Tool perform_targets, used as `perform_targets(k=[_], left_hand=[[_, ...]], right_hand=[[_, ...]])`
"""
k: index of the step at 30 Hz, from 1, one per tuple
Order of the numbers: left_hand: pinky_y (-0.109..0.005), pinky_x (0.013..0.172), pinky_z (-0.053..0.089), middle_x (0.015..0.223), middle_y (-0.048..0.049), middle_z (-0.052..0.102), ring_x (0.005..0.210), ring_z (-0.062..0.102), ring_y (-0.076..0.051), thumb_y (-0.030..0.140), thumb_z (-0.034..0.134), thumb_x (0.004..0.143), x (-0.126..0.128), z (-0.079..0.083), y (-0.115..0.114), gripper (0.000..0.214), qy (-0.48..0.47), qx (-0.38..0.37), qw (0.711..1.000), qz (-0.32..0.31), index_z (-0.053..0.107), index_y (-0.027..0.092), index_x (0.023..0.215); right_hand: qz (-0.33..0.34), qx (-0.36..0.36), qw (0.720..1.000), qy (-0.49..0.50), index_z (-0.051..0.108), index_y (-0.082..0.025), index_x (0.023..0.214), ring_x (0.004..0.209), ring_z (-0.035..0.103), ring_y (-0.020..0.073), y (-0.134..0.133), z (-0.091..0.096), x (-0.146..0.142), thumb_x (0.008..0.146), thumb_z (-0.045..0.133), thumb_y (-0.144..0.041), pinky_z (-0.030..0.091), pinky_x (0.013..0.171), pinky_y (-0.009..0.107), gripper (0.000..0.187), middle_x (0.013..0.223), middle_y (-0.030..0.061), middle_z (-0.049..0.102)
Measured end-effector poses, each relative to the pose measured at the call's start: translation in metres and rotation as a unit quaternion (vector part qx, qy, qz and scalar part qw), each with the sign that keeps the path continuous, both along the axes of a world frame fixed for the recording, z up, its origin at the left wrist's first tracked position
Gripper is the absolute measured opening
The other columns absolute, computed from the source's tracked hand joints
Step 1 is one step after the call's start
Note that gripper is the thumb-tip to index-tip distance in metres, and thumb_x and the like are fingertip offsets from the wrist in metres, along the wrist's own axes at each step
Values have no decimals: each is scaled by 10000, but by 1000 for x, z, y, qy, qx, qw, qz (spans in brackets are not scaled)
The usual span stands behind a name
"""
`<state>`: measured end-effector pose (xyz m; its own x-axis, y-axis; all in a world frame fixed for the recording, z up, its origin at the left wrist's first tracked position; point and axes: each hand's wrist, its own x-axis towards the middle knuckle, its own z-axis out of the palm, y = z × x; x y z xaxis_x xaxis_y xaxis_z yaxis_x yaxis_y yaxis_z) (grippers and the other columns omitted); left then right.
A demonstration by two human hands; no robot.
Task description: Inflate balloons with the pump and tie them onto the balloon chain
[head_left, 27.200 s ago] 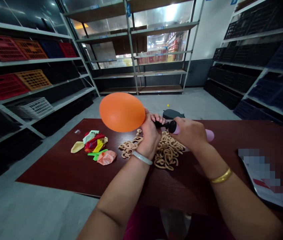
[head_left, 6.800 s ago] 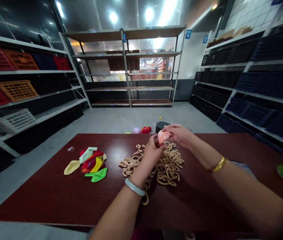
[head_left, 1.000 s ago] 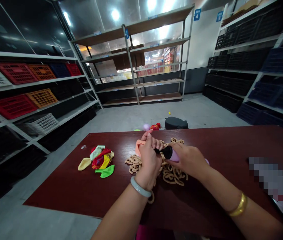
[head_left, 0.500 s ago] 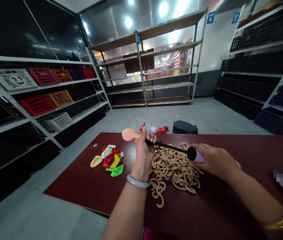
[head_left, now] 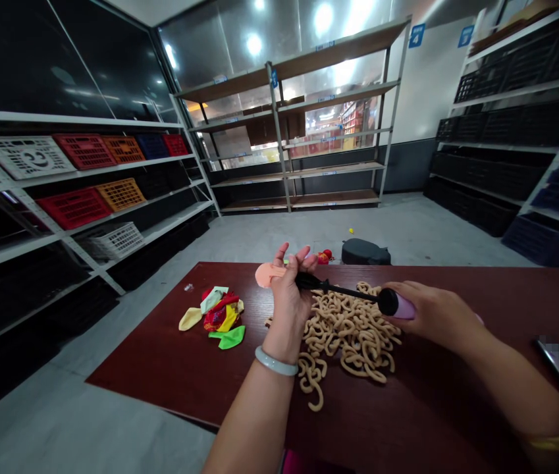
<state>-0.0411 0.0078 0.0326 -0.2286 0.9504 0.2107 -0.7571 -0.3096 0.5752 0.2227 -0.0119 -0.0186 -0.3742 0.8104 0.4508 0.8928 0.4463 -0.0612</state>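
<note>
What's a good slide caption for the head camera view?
Left hand with a peach balloon, right hand gripping a lilac-and-black pump above beige curls.

A pale peach rubber balloon (head_left: 263, 276) and a lilac-and-black plastic hand pump (head_left: 384, 301) are being held above the dark red-brown desk (head_left: 151, 355).
The balloon is pointing toward the left of the view, looking small, with a rounded tip. The pump is sloping slightly down to the right, its slim black rod (head_left: 355, 291) showing between a black end piece (head_left: 310, 282) near the balloon and a black collar (head_left: 387, 302) on the lilac barrel (head_left: 404, 307).
</note>
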Motion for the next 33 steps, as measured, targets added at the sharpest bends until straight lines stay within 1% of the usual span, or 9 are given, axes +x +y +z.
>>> perform_targets(k=[6,12,16,19,21,24,26,28,33], left_hand=[[-292,727,508,964,-90,709,630,656,-118,290,689,794,5,-1,-3,417,15,1,1000,13,460,223,1137],[-376,902,472,974,-124,702,876,691,-204,225,686,794,49,-18,-18,396,1,-25,994,-104,468,178,1121],[-402,906,469,1000,-133,690,964,670,-238,245,678,801,62,-24,-25,353,-7,-36,990,-139,488,170,1089],[-375,790,506,889,-112,695,851,685,-230,358,643,822,60,-23,-26,250,-3,-70,988,-140,532,157,923],[-297,631,496,661,-45,640,616,646,-162,436,605,834,60,-22,-27,324,-2,-75,990,-121,485,159,718],[-201,405,305,421,58,378,348,378,-56,471,594,829,60,-18,-28,485,-13,-60,993,-99,317,176,561],[-200,368,206,395,76,276,318,266,-41,444,612,823,58,-14,-29,518,-11,-56,993,-102,269,181,537],[-209,366,191,394,76,255,320,252,-44,420,617,824,50,-9,-27,519,-3,-53,994,-98,260,185,529],[-215,375,191,412,78,254,331,250,-46,427,603,834,4,2,-10,491,-24,-21,998,-49,288,185,546]], right_hand=[[12,-12,1000,-5,550,-296,1234,871,669,245,-3,4,-9,769,580,-541,500,680,353,527,1104,27,678],[20,-15,1000,5,511,-259,1262,910,661,251,-14,10,-34,779,565,-570,505,723,354,577,1125,52,668],[21,3,999,28,535,-237,1219,921,656,254,-18,10,-50,771,581,-549,505,691,334,548,1125,80,666],[22,18,999,37,538,-214,1212,930,652,261,-21,9,-59,768,586,-531,502,688,328,547,1152,110,651],[22,15,999,39,542,-208,1192,926,653,262,-23,8,-63,772,587,-517,500,701,333,523,1148,113,651],[28,-4,998,48,542,-207,1156,891,660,253,-27,7,-72,776,596,-476,499,702,339,468,1082,95,675],[32,-15,998,53,537,-209,1147,860,665,249,-29,7,-77,781,590,-470,499,688,343,453,1042,83,687],[30,-22,998,53,530,-208,1155,851,667,254,-29,6,-79,797,560,-510,501,681,353,469,1037,83,688],[35,-29,999,19,507,-207,1241,932,661,276,-17,-1,-59,816,506,-586,514,745,390,569,1123,109,668]])
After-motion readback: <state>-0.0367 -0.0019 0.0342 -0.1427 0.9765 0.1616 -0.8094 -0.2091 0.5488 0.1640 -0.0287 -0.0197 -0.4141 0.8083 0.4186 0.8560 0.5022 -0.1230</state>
